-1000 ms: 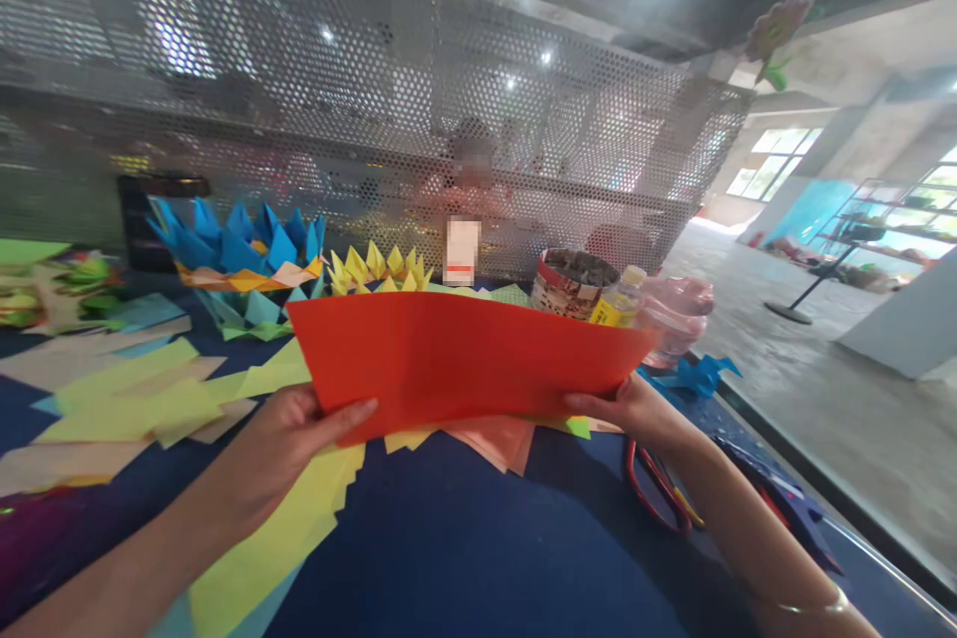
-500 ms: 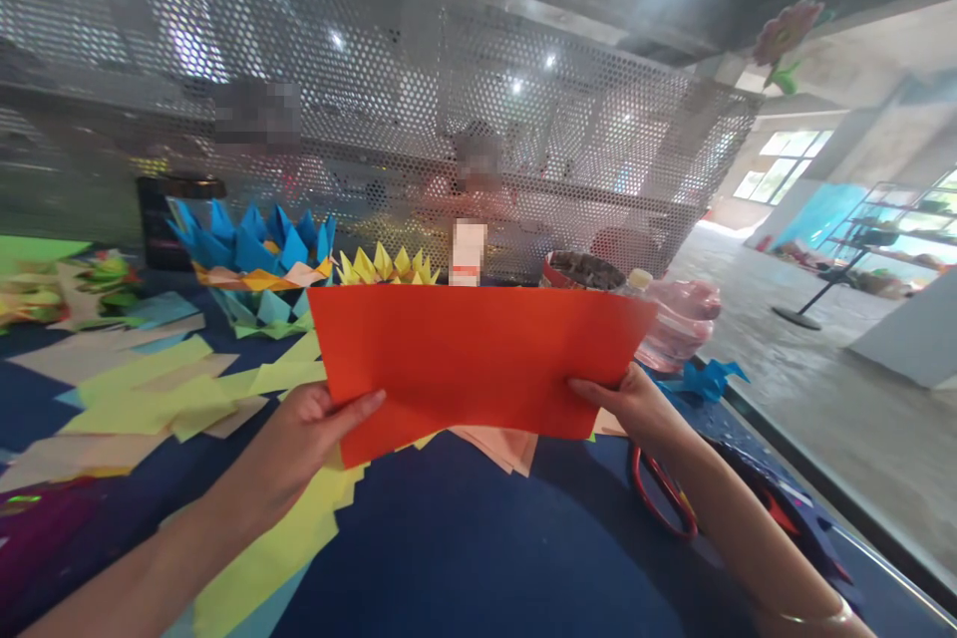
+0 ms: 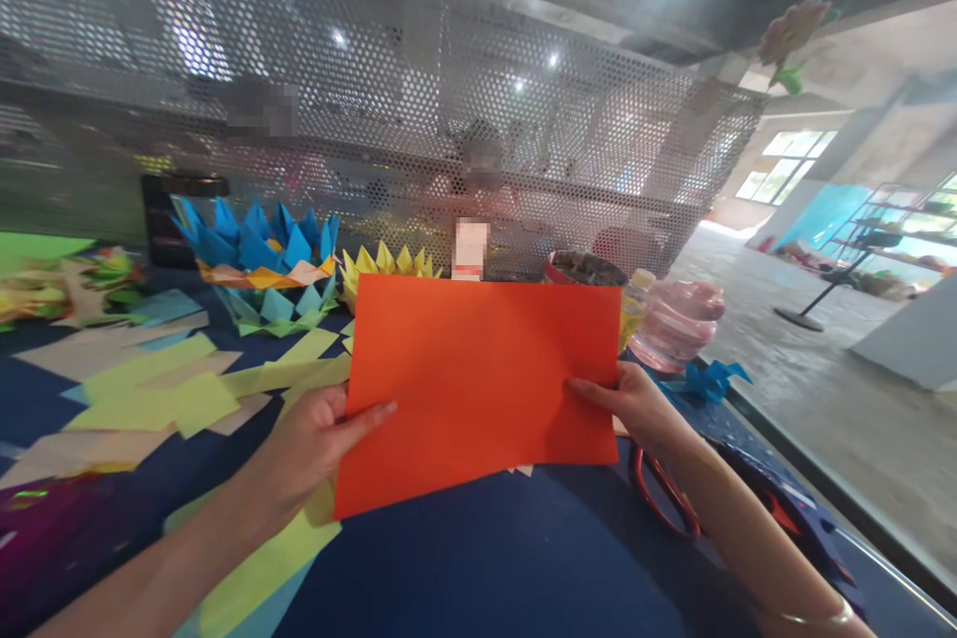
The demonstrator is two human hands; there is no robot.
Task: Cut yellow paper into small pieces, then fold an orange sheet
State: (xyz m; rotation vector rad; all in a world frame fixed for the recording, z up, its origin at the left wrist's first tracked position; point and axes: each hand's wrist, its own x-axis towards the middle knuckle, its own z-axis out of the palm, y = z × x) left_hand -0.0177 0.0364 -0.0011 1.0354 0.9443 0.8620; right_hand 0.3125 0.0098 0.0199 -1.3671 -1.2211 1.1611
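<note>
A sheet of orange-red paper [image 3: 482, 374] is held up in front of me, above the dark blue tabletop [image 3: 419, 568]. My left hand [image 3: 329, 429] pinches its left edge, thumb on the near face and fingers behind. On the opposite edge my right hand [image 3: 617, 394] grips it the same way. Red-handled scissors [image 3: 665, 498] lie under my right forearm, their blades hidden. Left of the sheet, yellow paper pieces [image 3: 157, 384] are scattered with pale pink and blue ones. More yellow sheets [image 3: 261, 558] lie beneath my left forearm.
Behind the sheet stand a blue folded-paper flower [image 3: 261, 244], a yellow one [image 3: 393, 264] and a round container [image 3: 587, 269]. A pink-tinted plastic bottle [image 3: 673, 324] and a blue paper piece [image 3: 710, 381] are at the right edge. A perforated metal screen [image 3: 493, 110] closes off the back.
The orange-red sheet has tilted up to face me more squarely, its lower edge now further down and its sides drawn slightly inward. Both hands keep their hold.
</note>
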